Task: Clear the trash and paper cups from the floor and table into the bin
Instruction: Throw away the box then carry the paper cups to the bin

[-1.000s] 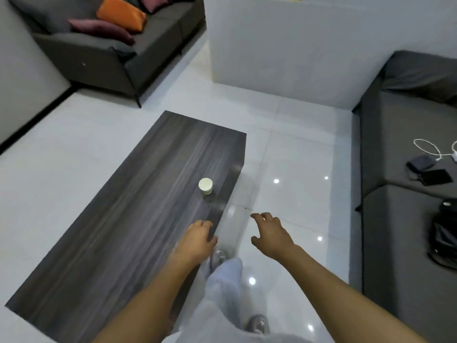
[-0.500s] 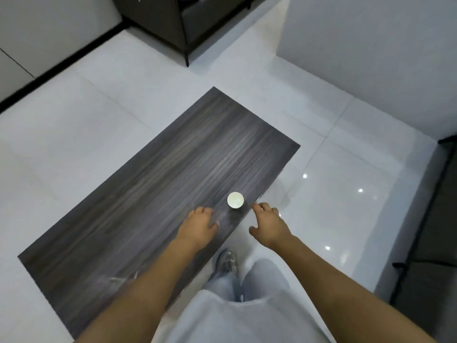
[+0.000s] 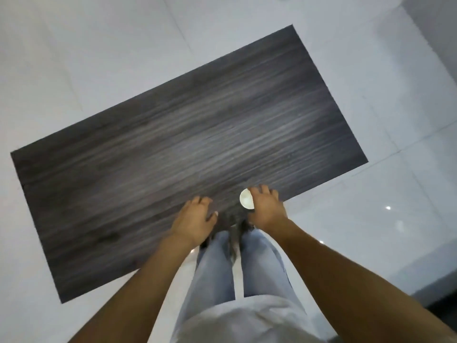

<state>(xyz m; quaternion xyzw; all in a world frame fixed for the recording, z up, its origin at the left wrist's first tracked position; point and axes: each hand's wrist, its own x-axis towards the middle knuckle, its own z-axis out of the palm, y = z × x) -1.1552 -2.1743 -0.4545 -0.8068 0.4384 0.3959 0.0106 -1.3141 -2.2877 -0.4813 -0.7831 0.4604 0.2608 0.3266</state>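
A white paper cup [image 3: 245, 199] stands upright near the front edge of the dark wood-grain table [image 3: 173, 144]. My right hand [image 3: 265, 209] is on the cup's right side, its fingers curved round the far side and covering part of the rim. The thumb is hidden. Left of the cup, my left hand [image 3: 195, 219] hovers over the table edge with relaxed fingers and holds nothing. No bin is in view.
Glossy white floor tiles [image 3: 371, 219] surround the low table. My legs in light jeans [image 3: 259, 263] stand right against the table's front edge. A dark piece of furniture [image 3: 442, 293] shows at the lower right corner.
The view has swung down and closer over the table. My right hand has moved from beside the cup onto it. My left hand stays near the table edge.
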